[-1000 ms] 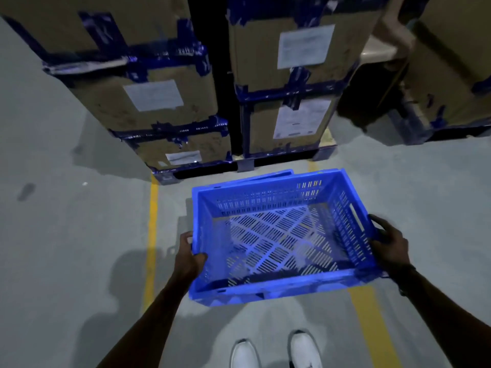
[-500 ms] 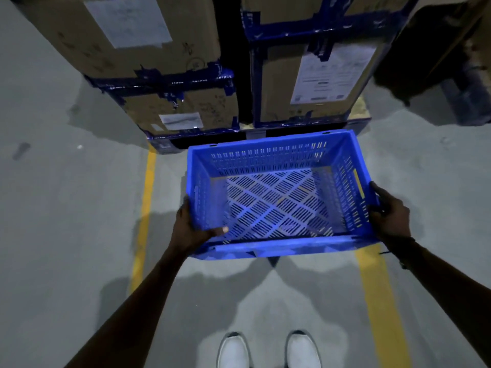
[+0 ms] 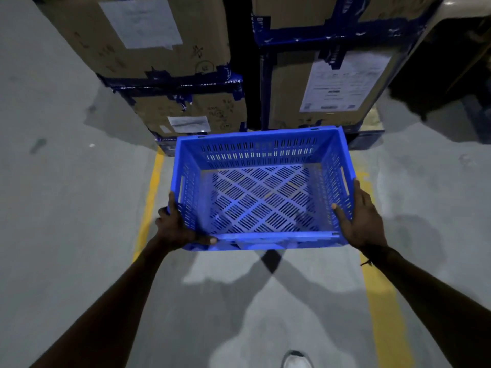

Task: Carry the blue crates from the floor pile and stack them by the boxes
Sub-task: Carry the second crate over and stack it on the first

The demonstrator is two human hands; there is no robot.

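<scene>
I see one blue crate (image 3: 261,191) in the centre of the frame, held between the two hands above the grey concrete floor (image 3: 66,235). The crate is empty and its slotted bottom shows the floor through it. The left hand (image 3: 176,229) grips the near left corner: the fingers curl around the outside of the left wall and the thumb lies along the near rim. The right hand (image 3: 362,220) is at the near right corner; its palm and fingers press flat against the outside of the right wall, and the thumb reaches over the rim to the inside. A dark band (image 3: 373,252) sits at the right wrist.

The far edge of the crate is just in front of the cardboard boxes (image 3: 191,110), which fill the upper part of the frame. They are stacked, bound with blue tape (image 3: 186,81) and carry white paper labels (image 3: 342,83). I cannot tell if the crate touches them.

Two yellow lines (image 3: 148,197) run on the floor, one at each side of the crate. At the bottom edge, right of centre, the toe of a white shoe (image 3: 296,359) shows.
</scene>
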